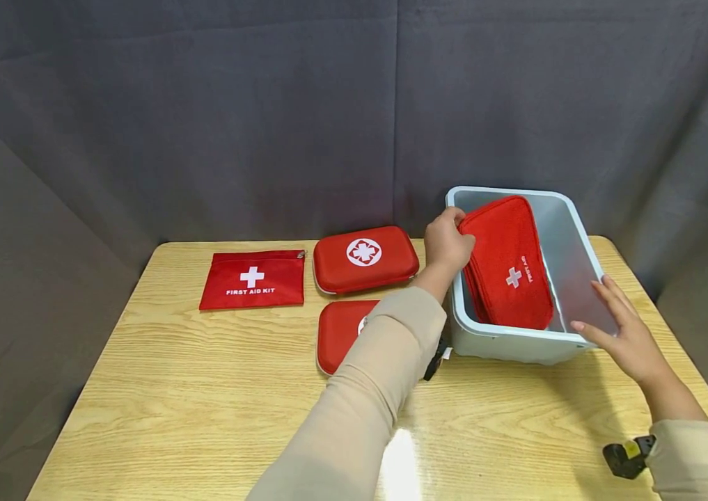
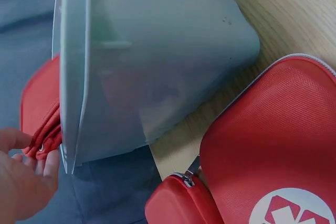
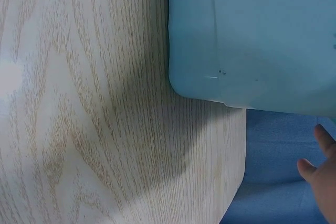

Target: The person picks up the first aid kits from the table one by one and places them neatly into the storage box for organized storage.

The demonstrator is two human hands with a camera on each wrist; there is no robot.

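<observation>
A soft red first aid pouch with a small white cross leans tilted inside a light grey-blue plastic bin. My left hand pinches the pouch's upper left corner above the bin's left rim. In the left wrist view, the thumb and fingers of the left hand close on the folded red fabric. My right hand is at the bin's front right corner, its fingers spread along the rim. Only part of the right hand shows in the right wrist view.
Left of the bin lie two red hard-shell first aid cases, one behind the other; my left sleeve partly covers the front case. A flat red zip pouch lies farther left on the wooden table. A grey curtain hangs behind.
</observation>
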